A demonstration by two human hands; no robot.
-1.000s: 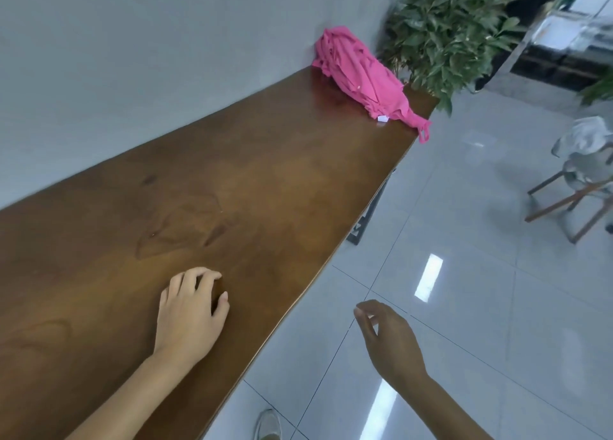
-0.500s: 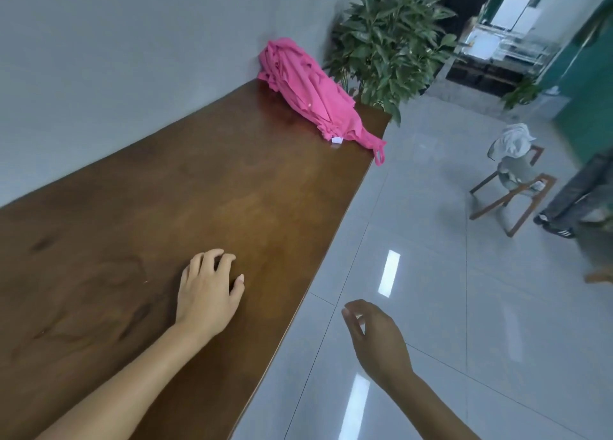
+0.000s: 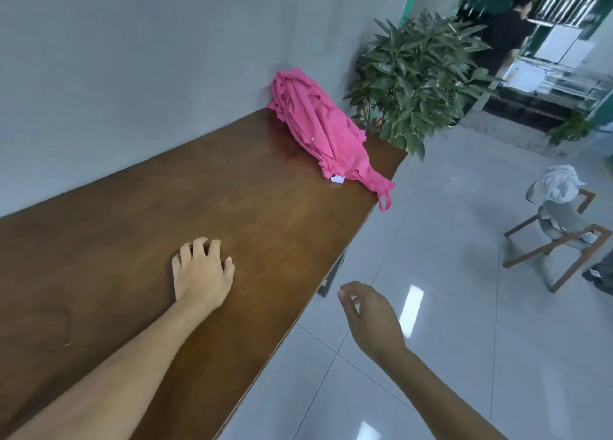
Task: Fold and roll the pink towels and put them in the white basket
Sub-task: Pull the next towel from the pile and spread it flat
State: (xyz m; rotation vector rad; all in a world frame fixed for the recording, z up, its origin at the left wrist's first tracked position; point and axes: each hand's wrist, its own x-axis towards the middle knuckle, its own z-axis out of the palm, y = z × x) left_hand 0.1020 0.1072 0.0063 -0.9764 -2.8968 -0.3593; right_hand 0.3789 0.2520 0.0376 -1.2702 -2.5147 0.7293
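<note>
Leaning on the bench [image 3: 166,207] with left hand [image 3: 202,272], fingers [image 3: 199,247] loosely curled, holding nothing, probably for support. Hanging right hand [image 3: 371,320] over the floor [image 3: 464,307], loosely curled, empty too. Must walk to pink towels [image 3: 318,131], heaped at far bench end, well apart; white basket unseen.

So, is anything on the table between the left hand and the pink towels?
Nothing visible: only bare table lies between the left hand and the pink towels at the far end. No white basket in view.

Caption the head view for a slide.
Crumpled pink cloth towels heaped at brown wooden table's far end; left hand touches the tabletop.
</note>
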